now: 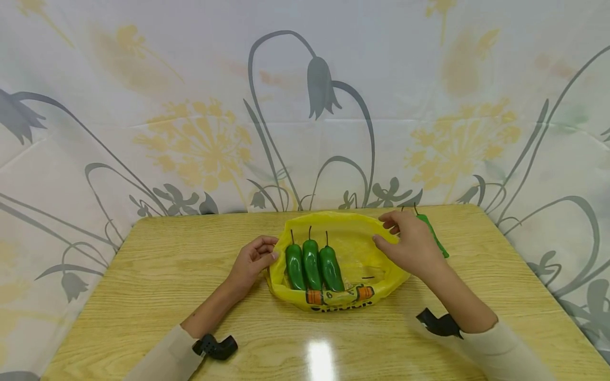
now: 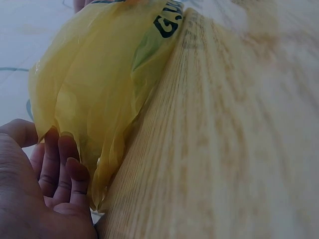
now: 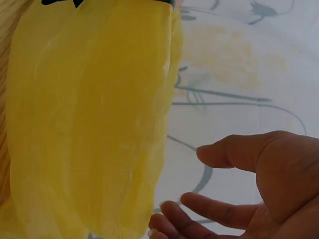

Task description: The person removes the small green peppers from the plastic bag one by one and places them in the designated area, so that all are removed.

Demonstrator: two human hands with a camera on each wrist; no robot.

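Across the worktop (image 1: pixel 162 264), a yellow bag (image 1: pixel 355 230) between left grip (image 1: pixel 250 264) and right grip (image 1: pixel 412 243). Pinched at its left rim by the left grip; overhung at its far right by the right grip, wide apart. Inside, nearer the left grip, three green peppers (image 1: pixel 311 264).

Cloth (image 1: pixel 295 121) hung behind counter (image 1: pixel 176 259) | grey flowers (image 1: pixel 320 84) and yellow blooms (image 1: pixel 207 145) printed on it | white glare (image 1: pixel 321 361) cast on counter's near part
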